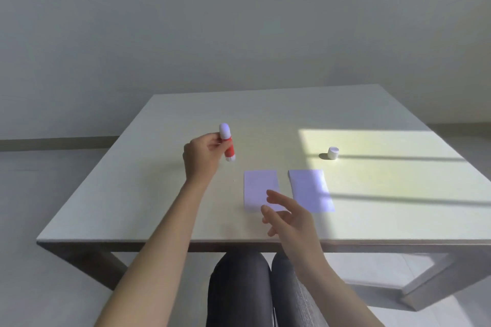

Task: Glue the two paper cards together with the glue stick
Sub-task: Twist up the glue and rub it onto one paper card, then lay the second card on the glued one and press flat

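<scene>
Red and white, the one glue stick [228,142] is up in the air on the left side of the bench [132,194]. The left hand [203,158] pinches it with the fingers closed around its middle. The stick stands nearly straight up, tipped just a little. Its round white top looks like bare glue, so I think the cap is off.

Next, to the right, lie two paper cards [261,190]. They are flat on the bench, side by side with a small gap. Their long sides run away from the person. The near card is down and to the right of the glue stick, so the stick must tip over and come down that way to rub on it.

The right hand [288,216] is open and holds nothing. It floats over the near corner of the left card, closer to the cards than the left hand is. I think it could hold the card flat.

Far right, in the sunny patch, sits one small white cap [333,153], well apart from the cards.
</scene>
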